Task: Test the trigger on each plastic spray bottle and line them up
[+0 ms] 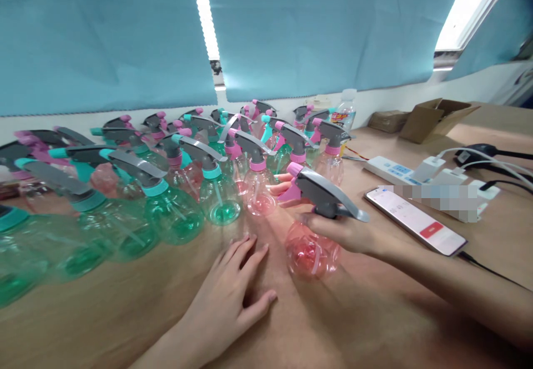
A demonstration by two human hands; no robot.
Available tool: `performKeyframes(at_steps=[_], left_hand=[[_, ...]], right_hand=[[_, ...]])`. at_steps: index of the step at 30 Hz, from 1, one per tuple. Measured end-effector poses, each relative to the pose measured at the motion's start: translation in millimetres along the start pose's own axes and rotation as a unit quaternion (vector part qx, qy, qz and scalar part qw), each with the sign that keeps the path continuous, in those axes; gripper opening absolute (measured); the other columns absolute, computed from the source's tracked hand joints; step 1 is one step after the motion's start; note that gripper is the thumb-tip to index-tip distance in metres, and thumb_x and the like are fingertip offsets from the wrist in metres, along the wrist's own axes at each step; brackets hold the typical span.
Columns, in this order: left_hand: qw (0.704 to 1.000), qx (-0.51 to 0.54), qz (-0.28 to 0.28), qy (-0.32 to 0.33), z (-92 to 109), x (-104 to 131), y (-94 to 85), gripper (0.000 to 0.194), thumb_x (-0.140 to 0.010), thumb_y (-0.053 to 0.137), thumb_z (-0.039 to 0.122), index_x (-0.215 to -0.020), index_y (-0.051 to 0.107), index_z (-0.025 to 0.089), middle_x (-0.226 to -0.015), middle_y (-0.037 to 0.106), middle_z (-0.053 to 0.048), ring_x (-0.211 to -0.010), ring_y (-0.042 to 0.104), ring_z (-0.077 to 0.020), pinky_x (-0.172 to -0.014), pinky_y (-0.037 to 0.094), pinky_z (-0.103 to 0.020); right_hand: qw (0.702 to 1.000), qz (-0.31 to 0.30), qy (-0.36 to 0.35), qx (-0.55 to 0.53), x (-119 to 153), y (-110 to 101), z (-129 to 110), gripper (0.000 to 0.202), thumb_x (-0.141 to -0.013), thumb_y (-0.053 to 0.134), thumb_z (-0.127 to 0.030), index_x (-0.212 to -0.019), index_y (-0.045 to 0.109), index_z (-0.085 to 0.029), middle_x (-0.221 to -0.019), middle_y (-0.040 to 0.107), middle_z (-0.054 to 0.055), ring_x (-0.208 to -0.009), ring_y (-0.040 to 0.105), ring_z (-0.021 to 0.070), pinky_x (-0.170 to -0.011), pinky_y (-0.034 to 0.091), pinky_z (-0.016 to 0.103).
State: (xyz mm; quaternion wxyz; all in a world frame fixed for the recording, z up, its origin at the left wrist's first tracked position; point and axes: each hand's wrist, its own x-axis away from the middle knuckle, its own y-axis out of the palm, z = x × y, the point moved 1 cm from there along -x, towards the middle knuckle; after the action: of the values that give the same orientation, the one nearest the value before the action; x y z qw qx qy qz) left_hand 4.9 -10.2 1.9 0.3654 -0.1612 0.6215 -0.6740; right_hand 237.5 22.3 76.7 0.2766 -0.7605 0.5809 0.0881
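My right hand (345, 230) is around the neck of a pink spray bottle (312, 255) with a grey and pink trigger head. The thumb crosses the near side of the neck; the fingertips stick out behind the nozzle. Palm down on the brown tabletop, my left hand (233, 291) has its fingers apart and holds nothing. Just beyond it stand a green spray bottle (220, 200) with a teal collar and another pink spray bottle (260, 194). Further green bottles, among them one spray bottle (172, 213), line up to the left.
Several more spray bottles with pink or teal nozzles crowd the back. To the right lie a lit phone (418, 222) and a white power strip (391, 172) with plugs and cables. A clear plastic bottle (347, 108) and an open cardboard box (433, 122) stand farther back.
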Motion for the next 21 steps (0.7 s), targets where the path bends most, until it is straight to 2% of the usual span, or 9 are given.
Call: performKeyframes(at_steps=[3,8,13,21], left_hand=[[1.0,0.0,-0.004,-0.001,-0.1,0.1,-0.4,0.055,-0.094,0.05,0.047,-0.143,0.038,0.023,-0.146,0.041,-0.013,-0.134,0.035,-0.0331,-0.105,0.035,-0.056],[1.0,0.003,0.0,-0.002,-0.9,-0.6,1.0,0.056,-0.093,0.051,0.047,-0.142,0.039,0.023,-0.146,0.041,-0.011,-0.134,0.036,-0.0335,-0.106,0.034,-0.055],[1.0,0.003,0.003,-0.001,-1.0,-0.5,1.7,0.056,-0.093,0.051,0.047,-0.143,0.038,0.024,-0.147,0.041,-0.011,-0.134,0.036,-0.0332,-0.106,0.034,-0.055],[1.0,0.003,0.004,-0.004,-1.4,0.4,1.4,0.056,-0.093,0.051,0.048,-0.142,0.039,0.024,-0.146,0.041,-0.011,-0.133,0.036,-0.0336,-0.105,0.035,-0.055]], right_hand=[[1.0,0.002,0.0,0.009,0.3,0.1,-0.3,0.048,-0.073,0.051,-0.012,-0.118,0.059,-0.025,-0.091,0.061,0.002,-0.069,0.056,0.0152,-0.064,0.051,0.032],[1.0,0.012,0.005,0.01,0.0,-0.2,-1.3,0.042,-0.071,0.054,-0.013,-0.11,0.06,-0.026,-0.08,0.058,0.0,-0.067,0.054,0.0167,-0.062,0.051,0.034],[1.0,0.003,0.023,0.006,-0.1,-0.4,-1.3,0.039,-0.07,0.053,-0.013,-0.106,0.059,-0.024,-0.069,0.054,-0.003,-0.061,0.051,0.0153,-0.06,0.049,0.033],[0.999,0.015,0.029,0.004,-0.1,0.1,-3.7,0.034,-0.069,0.052,-0.011,-0.1,0.06,-0.024,-0.063,0.047,-0.005,-0.056,0.048,0.0139,-0.058,0.048,0.032]])
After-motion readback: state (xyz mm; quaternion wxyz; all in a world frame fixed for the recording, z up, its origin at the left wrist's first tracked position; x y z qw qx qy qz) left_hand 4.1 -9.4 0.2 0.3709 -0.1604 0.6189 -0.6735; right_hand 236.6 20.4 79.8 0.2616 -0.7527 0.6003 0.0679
